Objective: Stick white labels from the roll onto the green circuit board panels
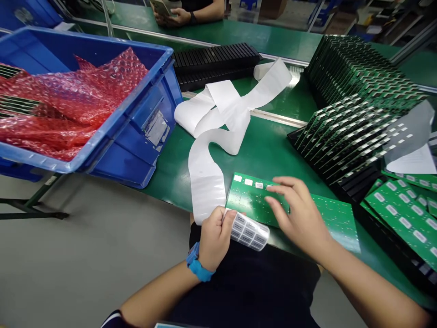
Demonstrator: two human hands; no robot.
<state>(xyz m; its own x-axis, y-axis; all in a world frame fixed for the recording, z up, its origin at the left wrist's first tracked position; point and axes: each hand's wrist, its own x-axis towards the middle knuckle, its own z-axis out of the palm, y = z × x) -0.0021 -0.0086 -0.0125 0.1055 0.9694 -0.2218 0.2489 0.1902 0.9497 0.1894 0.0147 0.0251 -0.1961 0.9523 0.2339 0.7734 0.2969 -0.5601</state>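
Observation:
My left hand [215, 234] is closed round a strip of small white labels [249, 232] at the table's front edge. From that hand a long white backing strip [211, 150] trails back across the green table. My right hand [297, 209] lies on a green circuit board [247, 196], fingers stretched out, its fingertips at a row of white labels stuck along the board's far edge. A blue band [197, 266] sits on my left wrist.
A blue crate [136, 118] of red bubble wrap [68, 100] stands at the left. Racks of upright green boards [355, 109] fill the right, with labelled boards [403, 214] lying flat nearer me. Black trays [215, 64] sit behind. Another person's hands [177, 16] show at the far side.

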